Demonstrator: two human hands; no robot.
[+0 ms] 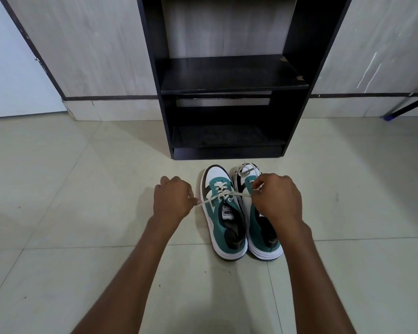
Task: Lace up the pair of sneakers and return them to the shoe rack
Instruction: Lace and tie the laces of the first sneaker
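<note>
Two green, white and black sneakers stand side by side on the tiled floor, toes toward the shoe rack [227, 83]. The left sneaker [223, 222] has a white lace [227, 195] threaded through its eyelets, and the lace ends are pulled taut to both sides. My left hand [173, 201] pinches one lace end left of the shoe. My right hand [276, 197] pinches the other end and covers the middle of the right sneaker [261, 235]. A loose lace lies over the right sneaker's toe.
The black shoe rack stands against a pale wood-grain wall, with an upper shelf and a low bottom shelf [227, 138], both bare. A dark metal leg with a blue foot [389, 116] slants in at the far right. Light floor tiles surround the shoes.
</note>
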